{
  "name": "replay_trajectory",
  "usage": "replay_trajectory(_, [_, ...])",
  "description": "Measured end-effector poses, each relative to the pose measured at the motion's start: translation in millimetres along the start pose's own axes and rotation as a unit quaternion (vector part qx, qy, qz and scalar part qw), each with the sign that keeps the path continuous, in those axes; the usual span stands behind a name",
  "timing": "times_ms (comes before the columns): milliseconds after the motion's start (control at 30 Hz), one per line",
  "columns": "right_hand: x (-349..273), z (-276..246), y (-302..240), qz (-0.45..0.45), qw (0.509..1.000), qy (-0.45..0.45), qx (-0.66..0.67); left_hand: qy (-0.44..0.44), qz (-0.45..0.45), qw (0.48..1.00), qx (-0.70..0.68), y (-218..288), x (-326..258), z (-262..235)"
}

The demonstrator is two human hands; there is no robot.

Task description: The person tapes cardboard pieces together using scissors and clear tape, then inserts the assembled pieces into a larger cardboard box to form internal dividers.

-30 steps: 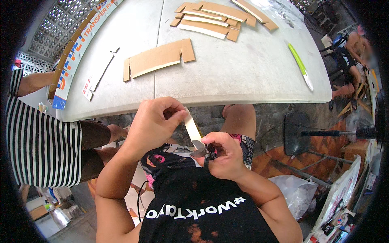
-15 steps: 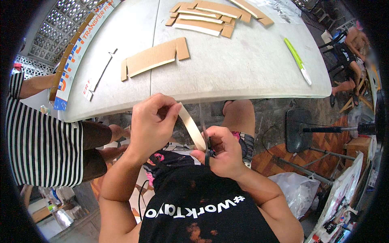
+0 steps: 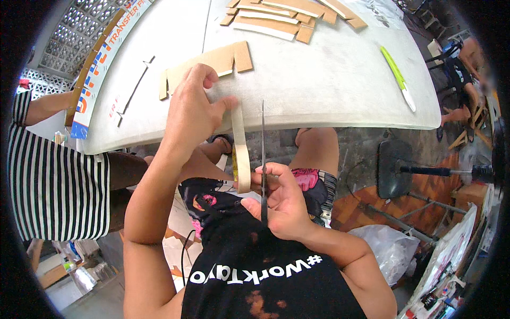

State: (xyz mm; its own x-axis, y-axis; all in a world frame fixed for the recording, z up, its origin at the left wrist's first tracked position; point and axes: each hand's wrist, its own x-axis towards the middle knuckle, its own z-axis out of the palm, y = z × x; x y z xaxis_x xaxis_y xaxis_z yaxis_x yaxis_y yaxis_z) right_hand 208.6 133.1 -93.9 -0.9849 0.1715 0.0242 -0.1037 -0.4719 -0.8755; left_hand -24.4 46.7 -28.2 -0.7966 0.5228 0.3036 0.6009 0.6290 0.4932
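Note:
My left hand [image 3: 194, 109] reaches over the table edge, thumb and forefinger apart. Its fingers are at the near side of a notched cardboard piece [image 3: 197, 62] lying flat. A strip of masking tape [image 3: 238, 127] clings at the thumb tip and runs down to its roll [image 3: 243, 173], by my right fingertips. My right hand [image 3: 287, 199] is closed round dark-handled scissors [image 3: 263, 143], blades pointing up and seen edge-on. How the right fingers hold the roll is partly hidden.
Several cut cardboard pieces [image 3: 265, 24] lie stacked at the table's far side. A green cutter knife [image 3: 396, 77] rests at the right. A long printed box [image 3: 98, 69] lines the left edge, near a person in stripes [image 3: 58, 186]. A black-seated stool [image 3: 393, 169] stands right.
My left hand has moved up and away to the cardboard piece, its pinch opened, drawing the tape strip longer. The scissors have turned so their blades stand upright.

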Motion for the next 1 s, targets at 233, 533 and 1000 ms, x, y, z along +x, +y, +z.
replay_trajectory(233, [0, -2, 1, 0.024, 0.999, 0.033, -0.002, -0.072, 0.235, 0.957, 0.153, -9, -31, -3])
replay_trajectory(533, [-2, -1, -7, 0.027, 0.999, 0.033, 0.009, 0.027, 0.164, 0.986, -0.007, 0, -69, -11])
replay_trajectory(1000, [49, -35, -81, -0.067, 0.856, 0.162, -0.487, -0.128, 0.032, 0.959, -0.251, -2, -160, 4])
